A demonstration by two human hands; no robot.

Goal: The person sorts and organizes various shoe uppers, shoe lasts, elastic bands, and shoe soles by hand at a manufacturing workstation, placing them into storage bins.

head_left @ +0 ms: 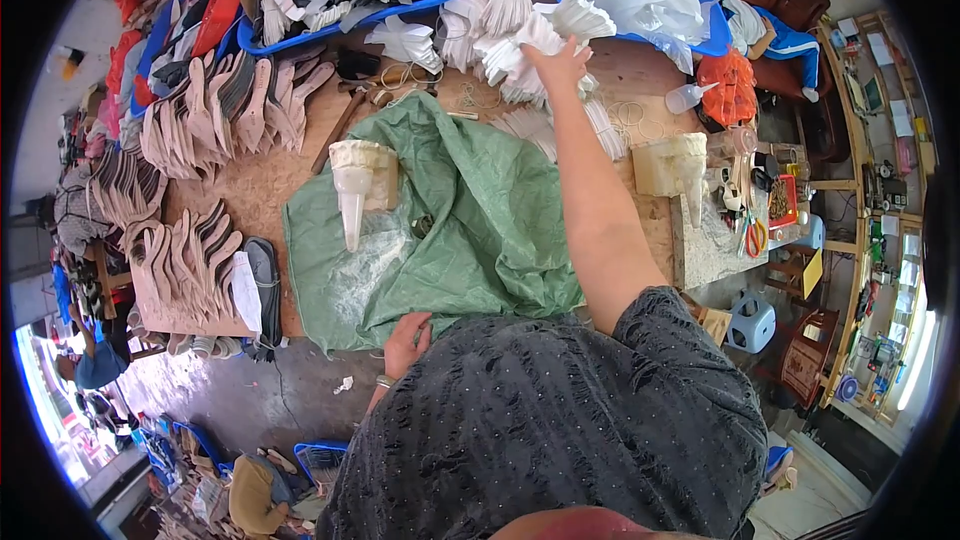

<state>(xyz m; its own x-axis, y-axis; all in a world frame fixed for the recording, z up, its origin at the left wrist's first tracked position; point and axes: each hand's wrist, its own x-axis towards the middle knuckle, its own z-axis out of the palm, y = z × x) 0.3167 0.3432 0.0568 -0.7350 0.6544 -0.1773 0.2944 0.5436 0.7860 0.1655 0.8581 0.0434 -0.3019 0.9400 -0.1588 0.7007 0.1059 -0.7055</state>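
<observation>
My right arm stretches far across the table, and my right hand (560, 65) lies with its fingers apart on the piles of white cut pieces (500, 15), which are stacked in bundles. What its fingertips touch is partly hidden. My left hand (407, 342) hangs low at the table's front edge, beside the hem of the green sheet (480, 210); its fingers look loosely stretched, with nothing seen in them. On the sheet stands a cream block with a tapered white spout (355, 185), with white powdery smears in front. A similar spouted block (675, 165) stands to the right of my arm.
Bundles of insole-shaped pieces (205, 125) line the left side, with a dark sole (262, 285) nearby. Blue tubs (365, 12) sit at the back. To the right are a squeeze bottle (690, 97), an orange bag (727, 88), scissors (755, 237) and a blue stool (752, 322).
</observation>
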